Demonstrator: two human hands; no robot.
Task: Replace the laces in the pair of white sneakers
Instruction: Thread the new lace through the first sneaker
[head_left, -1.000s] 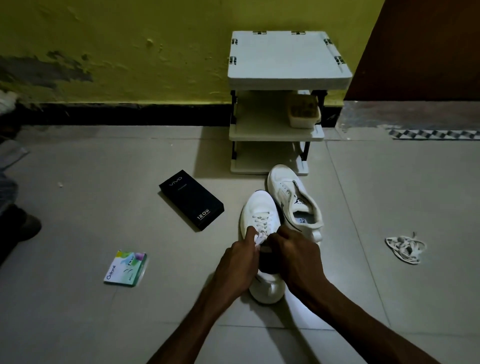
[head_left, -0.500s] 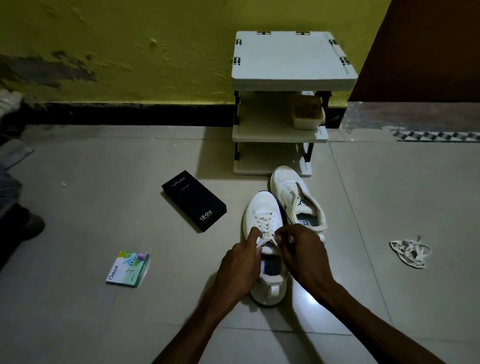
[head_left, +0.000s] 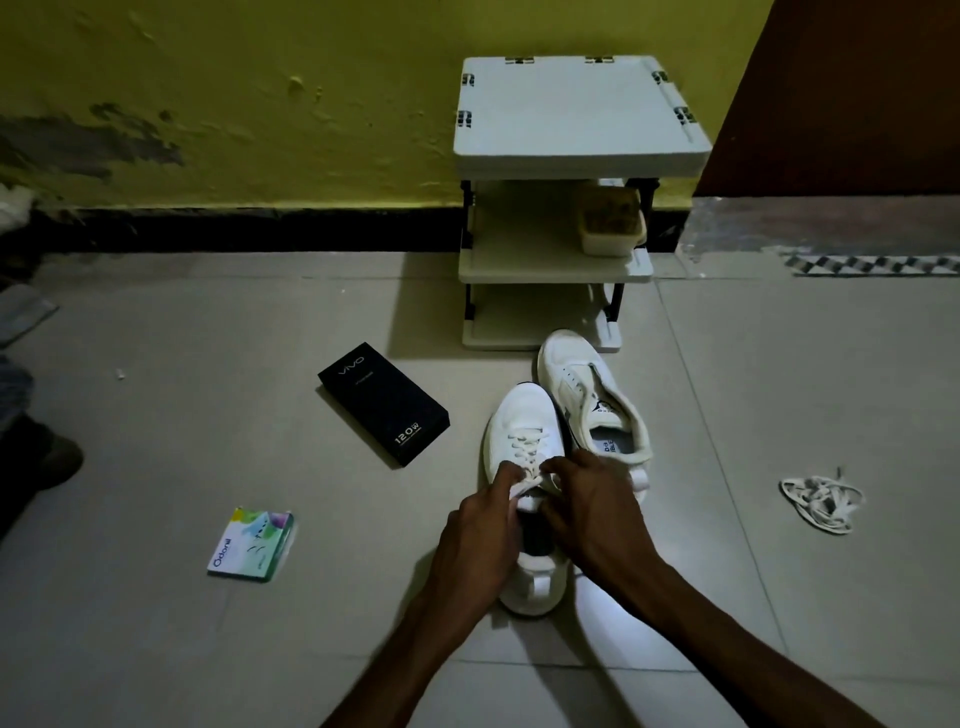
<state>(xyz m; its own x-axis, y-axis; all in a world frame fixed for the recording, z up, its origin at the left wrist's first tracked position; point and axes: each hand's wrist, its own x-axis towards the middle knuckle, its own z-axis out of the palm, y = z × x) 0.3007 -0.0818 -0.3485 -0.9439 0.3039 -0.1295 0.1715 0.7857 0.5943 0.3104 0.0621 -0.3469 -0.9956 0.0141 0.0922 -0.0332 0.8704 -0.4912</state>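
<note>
A person's two hands close in again over the nearer white sneaker (head_left: 522, 415) on a tiled floor (head_left: 208, 415). Half a second ago they are spread apart, drawing the lace (head_left: 525, 486) taut across the shoe's opening, and half a second before that they are bunched over it as they are now. The left hand (head_left: 483, 530) pinches a white end of the lace between thumb and fingertips just above the tongue. The right hand (head_left: 597, 509) meets it from the other side, its fingers curled down onto the same lace, though its own grip is partly hidden. The pull-then-gather rhythm suggests the top crossing has been snugged and a knot or bow is being started. Lace already criss-crosses the eyelets toward the toe, so this shoe looks close to finished. The second sneaker (head_left: 571, 364) lies tilted just behind and to the right, touching the first, its opening gaping and no lace visible in it, so half the job probably remains. A loose tangle of laces (head_left: 821, 501) sits well apart on the floor to the right; whether it is the old pair or the fresh one cannot be told. A black box (head_left: 384, 402) lies to the left of the shoes.
</note>
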